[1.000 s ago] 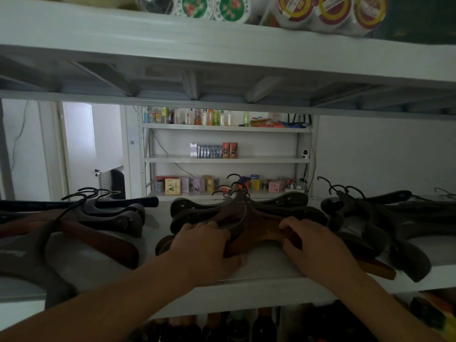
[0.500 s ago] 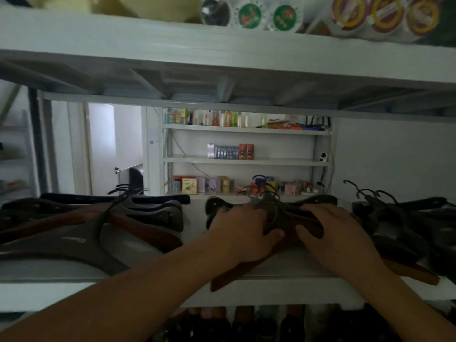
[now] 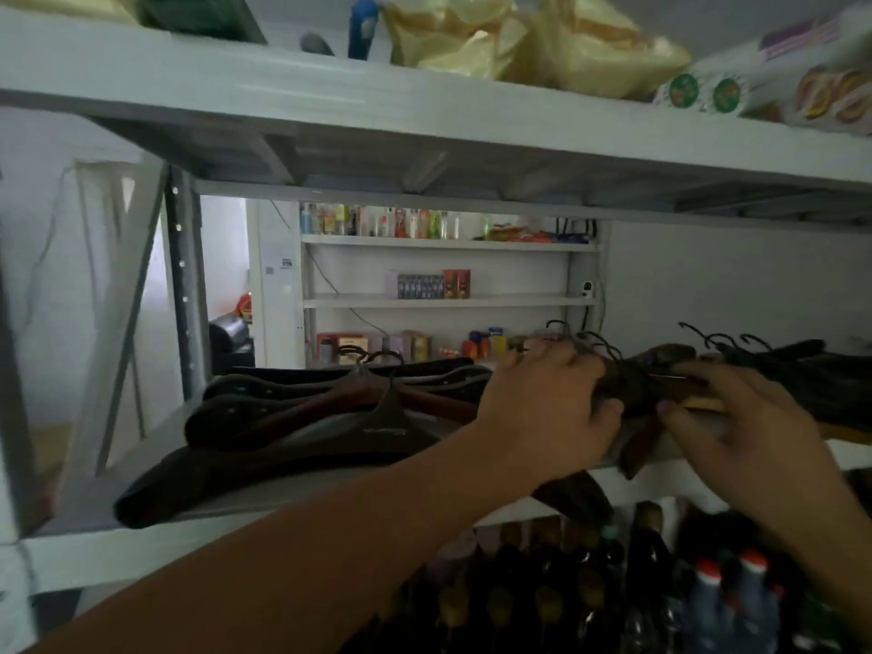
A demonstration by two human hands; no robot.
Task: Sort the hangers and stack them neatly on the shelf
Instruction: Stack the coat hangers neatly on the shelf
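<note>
Dim storeroom, white metal shelf (image 3: 292, 535) at chest level, another shelving unit seen through it at the back. A middle bundle of wooden hangers (image 3: 637, 394) is gripped from both sides: the left hand (image 3: 542, 408) is curled over its left end, thumb underneath, and the right hand (image 3: 750, 431) is pinched on its right part, fingers bent around the wood. One arm of this bundle is seen hanging down past the shelf edge, so it is not squared up yet. To its left, a left pile of dark hangers (image 3: 302, 417) is laid on the shelf, hooks roughly together but arms fanned out and one arm overhanging the front edge. To the right, a right pile of black hangers (image 3: 792, 370) is lying against the bundle, partly blurred. Sorting into three groups is judged mostly done; neat stacking is judged left, at least for the middle and left groups. Bottles (image 3: 613, 582) are stored below, yellow bags (image 3: 519, 35) above.
</note>
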